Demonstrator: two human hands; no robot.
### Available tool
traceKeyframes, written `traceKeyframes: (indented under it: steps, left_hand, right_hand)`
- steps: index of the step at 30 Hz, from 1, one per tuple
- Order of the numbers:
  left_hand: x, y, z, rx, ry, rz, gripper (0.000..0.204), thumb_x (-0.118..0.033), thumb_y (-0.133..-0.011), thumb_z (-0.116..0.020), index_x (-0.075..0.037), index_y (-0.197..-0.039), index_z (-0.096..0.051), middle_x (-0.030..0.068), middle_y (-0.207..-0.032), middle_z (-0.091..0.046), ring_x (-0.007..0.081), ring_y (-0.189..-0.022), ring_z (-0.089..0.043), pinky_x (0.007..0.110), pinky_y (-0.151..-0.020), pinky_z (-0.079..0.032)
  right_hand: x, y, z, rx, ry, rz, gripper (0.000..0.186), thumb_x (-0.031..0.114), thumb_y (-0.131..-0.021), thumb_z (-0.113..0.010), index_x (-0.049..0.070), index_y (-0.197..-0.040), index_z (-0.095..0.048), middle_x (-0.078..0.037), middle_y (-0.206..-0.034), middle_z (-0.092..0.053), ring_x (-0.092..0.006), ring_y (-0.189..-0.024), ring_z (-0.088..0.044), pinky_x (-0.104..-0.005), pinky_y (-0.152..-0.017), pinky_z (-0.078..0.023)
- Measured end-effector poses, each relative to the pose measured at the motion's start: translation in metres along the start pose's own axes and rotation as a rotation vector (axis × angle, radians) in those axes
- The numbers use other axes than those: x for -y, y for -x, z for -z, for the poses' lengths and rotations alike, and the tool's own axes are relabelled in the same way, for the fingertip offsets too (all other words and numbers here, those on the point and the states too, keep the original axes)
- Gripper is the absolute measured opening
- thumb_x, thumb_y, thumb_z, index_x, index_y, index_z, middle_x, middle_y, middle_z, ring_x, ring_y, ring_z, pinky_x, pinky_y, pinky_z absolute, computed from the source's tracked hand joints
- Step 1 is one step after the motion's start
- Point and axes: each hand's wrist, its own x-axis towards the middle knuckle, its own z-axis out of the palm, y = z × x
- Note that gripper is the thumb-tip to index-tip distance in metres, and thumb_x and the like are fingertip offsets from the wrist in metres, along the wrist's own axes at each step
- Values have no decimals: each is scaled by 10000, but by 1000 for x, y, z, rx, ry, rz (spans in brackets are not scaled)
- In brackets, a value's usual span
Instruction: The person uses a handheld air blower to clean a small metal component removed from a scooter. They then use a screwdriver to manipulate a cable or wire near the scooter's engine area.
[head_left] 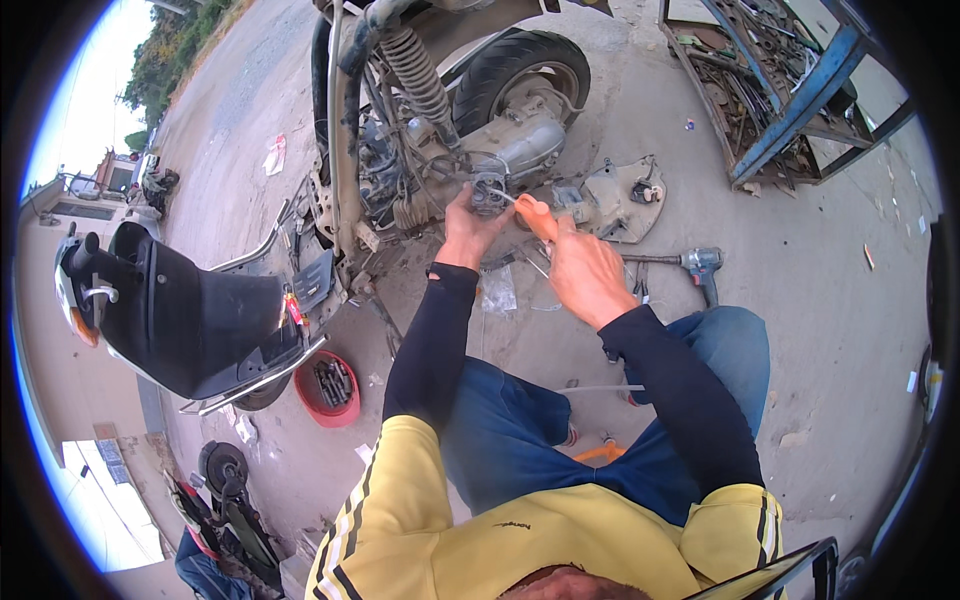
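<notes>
My left hand [469,230] is closed around a small grey metal engine part [489,192], which looks like a carburetor, beside the scooter's engine. In my right hand [592,272] is an orange-handled tool [537,217] with a thin pale shaft or nozzle. Its tip meets or nearly meets the metal part; whether it goes inside cannot be made out. The stripped scooter [520,150] stands just ahead, with its rear wheel [523,88], shock spring [412,72] and engine exposed.
A removed cover [625,200] and a cordless impact wrench [703,268] lie right of my hands. Left are a black scooter seat [235,325] and a red bowl of tools [327,388]. A blue metal rack [800,115] full of tools stands far right. A plastic bag [498,290] lies between my arms.
</notes>
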Motion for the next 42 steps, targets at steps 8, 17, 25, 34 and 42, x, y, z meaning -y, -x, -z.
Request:
traceKeyframes:
  steps: [8,17,25,34,42]
  left_hand:
    - [5,5,-18,10,15,-39,312,-290,-1089,-513,-61,-1298,-554,133,-1357,-603,342,-1342,-522,693,-1180,-324]
    - [3,-11,2,46,36,-10,309,-319,-1098,-490,-62,-1231,-597,130,-1326,-642,339,-1297,-558,681,-1197,-288]
    - [3,-8,-3,14,23,-1,314,-327,-1094,-500,-61,-1219,-609,119,-1293,-656,334,-1282,-566,681,-1206,-273]
    - [1,-7,-1,6,33,-8,303,-293,-1087,-513,-42,-1236,-598,123,-1291,-643,341,-1289,-557,685,-1207,-279]
    - [3,-4,-8,-13,46,2,322,-290,-1098,-494,-23,-1259,-574,127,-1299,-627,344,-1290,-554,679,-1203,-304]
  right_hand:
    - [5,-1,8,34,156,16,225,154,-988,-587,-34,-1099,-534,-305,-880,-717,-507,-860,-707,-602,-762,-529]
    - [4,2,2,29,149,35,229,159,-985,-598,-21,-1101,-520,-309,-913,-716,-505,-858,-704,-600,-752,-530]
    - [-3,5,5,27,150,-22,233,170,-988,-591,-24,-1113,-556,-305,-892,-716,-507,-871,-701,-597,-778,-528]
    - [-1,6,7,39,142,-17,208,127,-972,-562,-43,-1092,-556,-332,-875,-706,-518,-861,-702,-608,-776,-528]
    - [-4,4,5,48,145,-29,208,126,-967,-559,-43,-1089,-555,-336,-905,-709,-517,-877,-704,-607,-782,-533]
